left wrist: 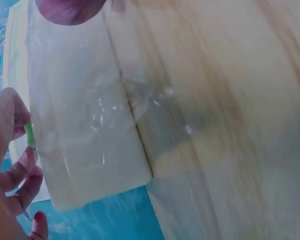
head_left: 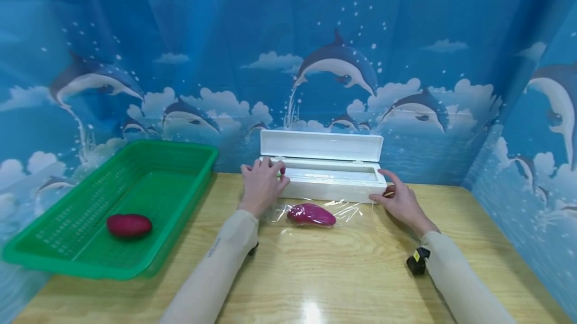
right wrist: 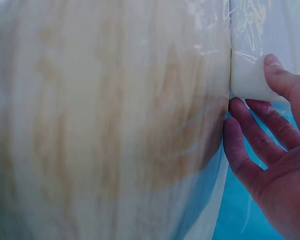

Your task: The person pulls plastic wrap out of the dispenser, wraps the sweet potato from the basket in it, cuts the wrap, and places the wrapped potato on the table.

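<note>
A white cling film box (head_left: 327,191) stands with its lid (head_left: 322,144) up at the back of the table. At its left end my left hand (head_left: 263,184) pinches a small green slider (left wrist: 30,134) between thumb and finger. My right hand (head_left: 401,203) holds the box's right end, thumb on the box and fingers at the end and lower edge. Clear cling film (head_left: 349,210) comes down over the box front onto the table. On that film, before the box, lies a purple sweet potato (head_left: 312,215).
A green plastic basket (head_left: 180,214) stands on the left with another purple sweet potato (head_left: 129,226) inside. The wooden table (head_left: 333,274) ends at a blue dolphin-print sheet (head_left: 252,63) behind and to the right.
</note>
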A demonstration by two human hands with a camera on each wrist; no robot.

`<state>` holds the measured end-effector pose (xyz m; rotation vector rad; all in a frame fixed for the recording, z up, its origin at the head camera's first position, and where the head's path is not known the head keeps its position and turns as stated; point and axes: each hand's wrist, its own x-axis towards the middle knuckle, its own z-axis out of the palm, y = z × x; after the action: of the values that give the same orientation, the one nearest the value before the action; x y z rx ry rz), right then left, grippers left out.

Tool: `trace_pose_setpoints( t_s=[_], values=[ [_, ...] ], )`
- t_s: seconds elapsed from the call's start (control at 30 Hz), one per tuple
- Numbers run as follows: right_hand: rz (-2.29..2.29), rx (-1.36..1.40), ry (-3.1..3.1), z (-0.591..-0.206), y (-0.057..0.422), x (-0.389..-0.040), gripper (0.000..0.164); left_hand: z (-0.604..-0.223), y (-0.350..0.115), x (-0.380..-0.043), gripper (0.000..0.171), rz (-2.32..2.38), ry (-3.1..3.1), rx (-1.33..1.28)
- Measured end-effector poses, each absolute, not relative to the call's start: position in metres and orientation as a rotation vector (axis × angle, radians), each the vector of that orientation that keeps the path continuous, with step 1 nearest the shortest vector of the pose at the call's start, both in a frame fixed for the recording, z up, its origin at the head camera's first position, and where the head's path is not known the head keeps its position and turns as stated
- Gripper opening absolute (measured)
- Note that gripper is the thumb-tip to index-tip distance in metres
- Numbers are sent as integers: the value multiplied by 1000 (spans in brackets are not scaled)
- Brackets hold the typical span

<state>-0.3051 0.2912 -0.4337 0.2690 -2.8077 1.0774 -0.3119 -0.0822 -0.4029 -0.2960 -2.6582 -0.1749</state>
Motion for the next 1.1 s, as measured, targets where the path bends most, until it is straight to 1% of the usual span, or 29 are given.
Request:
trace_pose_setpoints(
  t_s=[0.27, 0.6, 0.83, 0.97, 1.1],
  values=[
    [1075, 279, -2810, -432, 293, -305, 81, -406, -100, -313, 17, -264, -2621, -241],
    [1080, 280, -2807, -431, 290, -304, 80, -409, -107, -311, 17, -276, -2594, -237],
    [1057, 269, -2806, -431, 290, -304, 81, -408, -113, -311, 15, -358, -2611, -169],
    [1049, 267, -2801, -431, 290, -303, 81, -405, -113, -308, 21, -417, -2631, -199],
    [1040, 260, -2813, -430, 288, -303, 82, -403, -112, -306, 32, -426, -2631, -339]
  ],
)
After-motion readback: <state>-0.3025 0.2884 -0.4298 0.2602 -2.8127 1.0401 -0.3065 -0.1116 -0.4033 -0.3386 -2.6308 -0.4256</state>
